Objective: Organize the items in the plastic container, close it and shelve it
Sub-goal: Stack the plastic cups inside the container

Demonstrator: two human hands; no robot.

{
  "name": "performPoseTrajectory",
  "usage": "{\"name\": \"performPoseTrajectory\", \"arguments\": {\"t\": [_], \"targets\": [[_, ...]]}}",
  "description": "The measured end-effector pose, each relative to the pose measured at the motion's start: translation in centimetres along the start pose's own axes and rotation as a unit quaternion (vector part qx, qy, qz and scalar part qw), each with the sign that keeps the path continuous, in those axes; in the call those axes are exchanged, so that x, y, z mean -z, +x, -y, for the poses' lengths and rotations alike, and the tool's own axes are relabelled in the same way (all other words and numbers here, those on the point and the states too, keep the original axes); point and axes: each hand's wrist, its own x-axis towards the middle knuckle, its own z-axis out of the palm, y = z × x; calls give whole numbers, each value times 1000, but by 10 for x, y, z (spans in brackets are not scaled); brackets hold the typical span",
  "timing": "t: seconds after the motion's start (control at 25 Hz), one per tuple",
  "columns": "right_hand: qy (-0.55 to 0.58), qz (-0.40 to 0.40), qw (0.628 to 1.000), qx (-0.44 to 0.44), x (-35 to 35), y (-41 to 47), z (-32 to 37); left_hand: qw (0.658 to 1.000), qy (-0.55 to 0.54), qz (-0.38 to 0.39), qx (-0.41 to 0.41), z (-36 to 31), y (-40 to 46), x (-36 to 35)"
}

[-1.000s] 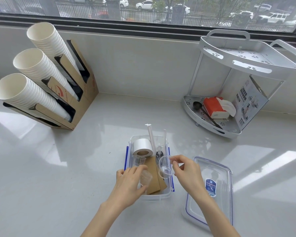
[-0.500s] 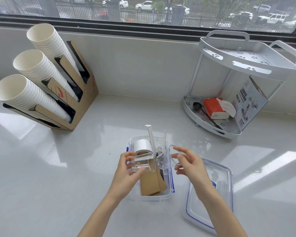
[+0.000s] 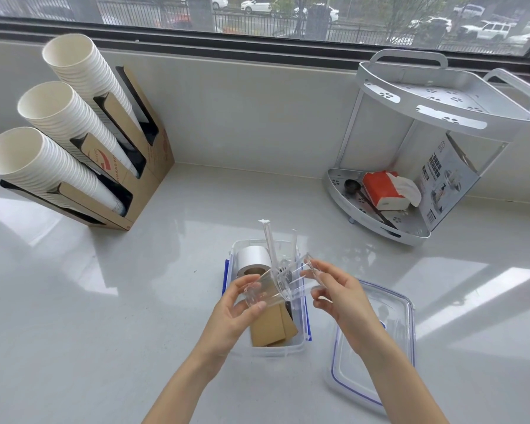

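A clear plastic container (image 3: 276, 351) with blue latches stands open on the counter in front of me. Inside lie a white tape roll (image 3: 253, 260), brown cardboard sleeves (image 3: 271, 328) and clear plastic cutlery (image 3: 268, 240) sticking up over the far rim. My left hand (image 3: 233, 313) grips a clear plastic cup (image 3: 265, 290) lying sideways above the container. My right hand (image 3: 340, 296) pinches a second clear cup (image 3: 308, 272) by its rim, mouth toward the first cup. The two cups meet over the container. The lid (image 3: 377, 347) lies flat to the right.
A cardboard holder with three stacks of white paper cups (image 3: 74, 139) stands at the back left. A white two-tier corner shelf (image 3: 429, 148) at the back right holds a red tissue pack (image 3: 383, 189), a dark spoon and a printed box on its lower tier.
Both hands lifted from the container, each with a clear cup. The left cup now lies sideways and the right cup has moved left until it meets it.
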Motion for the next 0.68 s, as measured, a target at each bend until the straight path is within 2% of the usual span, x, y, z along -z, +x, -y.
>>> {"name": "performPoseTrajectory", "arguments": {"t": [0.16,0.32,0.52,0.68], "targets": [[-27,15,1000,0,-1,1,1,1000,19,-3,-9,4,-1,2],[-86,56,995,3,-13,2,-10,996,74,28,-30,3,0,-5],[-142,28,989,29,-20,6,-20,989,144,26,-35,6,3,-4],[-192,43,979,61,-27,8,-24,975,210,46,-59,9,3,-1]]}}
